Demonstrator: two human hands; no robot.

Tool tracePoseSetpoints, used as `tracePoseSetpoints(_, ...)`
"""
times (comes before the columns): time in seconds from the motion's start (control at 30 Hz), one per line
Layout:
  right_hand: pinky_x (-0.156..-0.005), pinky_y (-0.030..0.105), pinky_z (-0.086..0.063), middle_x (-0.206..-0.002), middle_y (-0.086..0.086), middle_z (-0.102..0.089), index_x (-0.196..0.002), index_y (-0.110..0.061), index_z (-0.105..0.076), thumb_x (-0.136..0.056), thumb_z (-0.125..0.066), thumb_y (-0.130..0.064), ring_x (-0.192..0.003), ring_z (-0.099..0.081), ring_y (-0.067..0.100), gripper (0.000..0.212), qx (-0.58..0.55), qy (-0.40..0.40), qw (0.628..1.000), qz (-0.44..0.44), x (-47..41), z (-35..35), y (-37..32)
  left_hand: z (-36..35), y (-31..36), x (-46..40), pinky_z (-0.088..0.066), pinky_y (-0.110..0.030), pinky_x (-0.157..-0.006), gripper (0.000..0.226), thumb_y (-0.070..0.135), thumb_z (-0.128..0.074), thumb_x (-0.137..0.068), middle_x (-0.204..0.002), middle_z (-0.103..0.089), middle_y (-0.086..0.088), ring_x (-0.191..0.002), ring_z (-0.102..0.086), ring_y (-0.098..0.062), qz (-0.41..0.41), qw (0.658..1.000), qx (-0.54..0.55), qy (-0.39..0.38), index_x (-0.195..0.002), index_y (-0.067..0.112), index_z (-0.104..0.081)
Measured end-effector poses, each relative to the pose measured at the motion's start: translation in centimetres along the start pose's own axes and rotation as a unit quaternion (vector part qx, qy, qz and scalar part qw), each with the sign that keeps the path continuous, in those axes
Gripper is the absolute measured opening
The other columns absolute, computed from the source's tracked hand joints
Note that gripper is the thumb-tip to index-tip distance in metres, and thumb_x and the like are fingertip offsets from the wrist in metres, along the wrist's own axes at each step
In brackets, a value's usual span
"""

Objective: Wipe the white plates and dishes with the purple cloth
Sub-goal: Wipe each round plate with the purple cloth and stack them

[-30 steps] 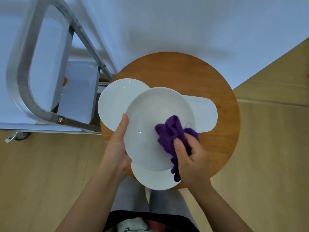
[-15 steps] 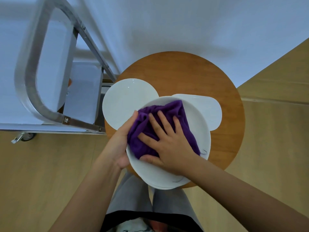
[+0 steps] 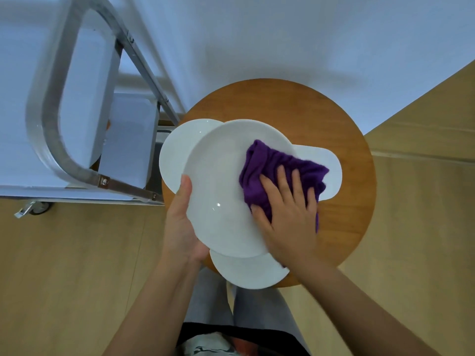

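The left hand [image 3: 183,222] grips the near-left rim of the big plate [image 3: 226,181], thumb lying up along the edge, and holds it lifted above the round table [image 3: 321,109]. The right hand [image 3: 288,209] lies flat with fingers spread, pressing the cloth [image 3: 272,165] onto the plate's right side; the cloth spills a little past that rim.

Three more white dishes sit on the table under and around the held plate: one plate [image 3: 177,155] at the left, an oval dish [image 3: 331,170] at the right, and another plate [image 3: 246,273] at the near edge, overhanging the table toward the person's legs.

The main risk appears to be the one-sided grip. The push comes down on the side opposite the holding hand, so a hard stroke could lever the plate out of the left hand and drop it on the dishes below, which would likely chip or break. The glazed surface looks slick, which adds to this.

A wide stroke could also let the dangling cloth or the right wrist catch the near plate and nudge it off the table to the floor [image 3: 77,278]. The wheeled metal cart [image 3: 51,140] stands close at the left, so a swing that way might knock the rim.
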State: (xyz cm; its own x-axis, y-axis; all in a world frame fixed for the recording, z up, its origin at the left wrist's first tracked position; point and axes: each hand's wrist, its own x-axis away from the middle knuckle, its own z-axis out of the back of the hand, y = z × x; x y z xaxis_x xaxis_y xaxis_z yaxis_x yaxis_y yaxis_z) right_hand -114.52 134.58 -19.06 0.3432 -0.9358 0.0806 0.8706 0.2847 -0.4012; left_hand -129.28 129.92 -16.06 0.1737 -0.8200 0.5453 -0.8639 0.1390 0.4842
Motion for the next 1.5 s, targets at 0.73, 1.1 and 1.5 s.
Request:
tracePoseSetpoints(0.73, -0.077, 0.031, -0.05, -0.092, -0.002, -0.072, -0.104, -0.015, -0.073, -0.082, -0.06, -0.015, -0.082, -0.068, 0.017, 0.026, 0.023, 0.056, 0.955, 0.291, 5.0, 0.0, 1.0, 1.0, 2.5, -1.1, -0.057, -0.042, -0.062, 0.038, 0.053, -0.055, -0.083, -0.104, -0.073, -0.007, -0.087, -0.071, -0.028, 0.061, 0.991, -0.089, 0.077, -0.109, 0.027, -0.067)
tracePoseSetpoints(1.1, -0.062, 0.028, -0.057, -0.078, 0.0, -0.072, -0.083, -0.03, -0.075, -0.054, -0.083, -0.008, -0.072, -0.069, 0.017, 0.038, -0.659, -0.143, 0.728, -0.124, 3.3, 6.2, 0.4, 4.1, 2.7, -1.9, -0.048, -0.042, -0.097, 0.094, 0.076, -0.067, -0.057, -0.134, -0.056, -0.002, -0.123, -0.054, -0.025, 0.059, 0.944, -0.322, 0.029, -0.133, 0.023, -0.047)
tracePoseSetpoints(1.5, -0.063, 0.028, -0.056, -0.092, 0.002, -0.074, -0.099, -0.021, -0.066, -0.076, -0.064, -0.039, -0.083, -0.071, 0.018, 0.029, -0.666, -0.062, 0.668, -0.326, 2.5, 2.5, 3.0, 6.1, 0.8, -0.6, -0.057, -0.034, -0.071, 0.035, 0.006, -0.054, -0.081, -0.109, -0.071, -0.007, -0.096, -0.069, -0.022, 0.069, 0.992, -0.104, -0.033, -0.105, 0.023, -0.074)
